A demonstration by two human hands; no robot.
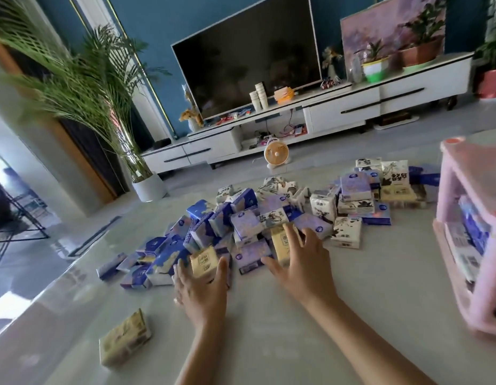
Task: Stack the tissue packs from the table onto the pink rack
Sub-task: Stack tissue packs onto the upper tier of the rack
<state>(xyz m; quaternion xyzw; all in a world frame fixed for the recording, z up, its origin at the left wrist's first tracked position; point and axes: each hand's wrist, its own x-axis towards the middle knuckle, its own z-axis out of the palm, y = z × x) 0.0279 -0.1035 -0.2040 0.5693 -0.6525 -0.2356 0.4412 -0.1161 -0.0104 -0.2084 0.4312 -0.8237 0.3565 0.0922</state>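
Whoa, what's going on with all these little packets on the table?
A person is moving a heap of tissue packs from the table to the pink rack at right, which already holds some. The left hand brackets one cream pack at the heap's near edge; the right hand, fingers spread, lies on a second cream pack. Most packs lie on the table.

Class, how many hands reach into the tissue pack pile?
2. The left hand brackets a cream pack at the pile's near edge; the right hand spreads over another cream pack beside it. None hidden.
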